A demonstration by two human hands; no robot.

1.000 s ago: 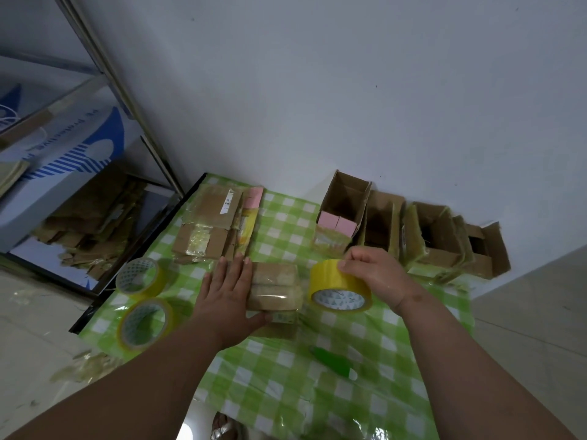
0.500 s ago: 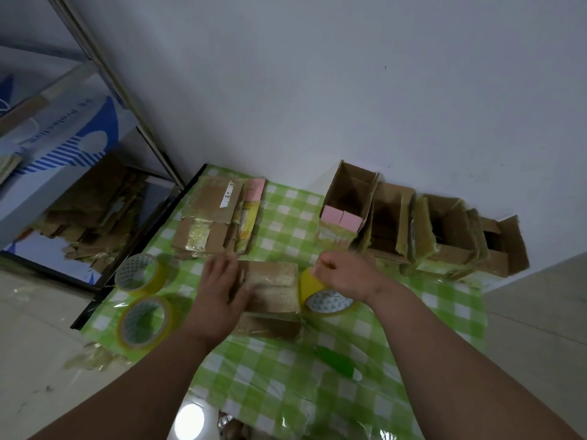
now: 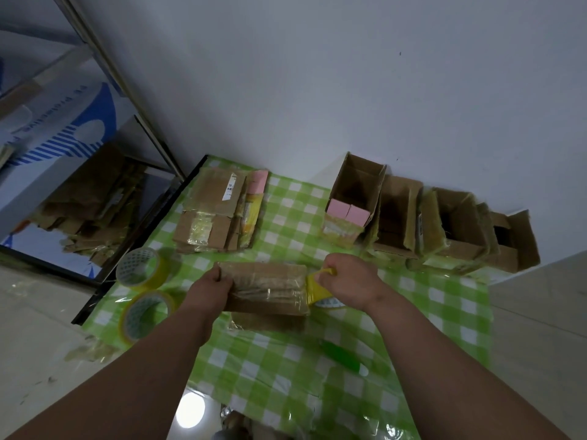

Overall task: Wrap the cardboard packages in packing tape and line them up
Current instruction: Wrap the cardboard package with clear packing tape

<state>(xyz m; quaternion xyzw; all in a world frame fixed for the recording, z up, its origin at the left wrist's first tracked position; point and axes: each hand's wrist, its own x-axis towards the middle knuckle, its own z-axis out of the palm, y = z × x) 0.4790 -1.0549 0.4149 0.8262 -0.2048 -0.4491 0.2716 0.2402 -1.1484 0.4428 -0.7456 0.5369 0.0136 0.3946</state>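
The left hand [image 3: 212, 286] grips the left end of the flat brown cardboard package [image 3: 266, 286] at the middle of the green checked tablecloth [image 3: 428, 315]. The right hand [image 3: 348, 280] pinches the yellow packing-tape roll [image 3: 317, 292] touching its right end. The package's long axis runs left-right between them.

Your view is dim and bluish overall, with the white wall [image 3: 349, 74] evenly lit and no hard shadows on it. A round bright glare spot [image 3: 190, 410] sits at the lower middle of the frame, on the shiny surface at the near edge of the tabletop [image 3: 286, 369], and its plastic cover glints nearby. Wide-angle distortion bends the shelf post [image 3: 127, 87] at upper left. Detail is soft throughout; box interiors at right fall into deep shade.
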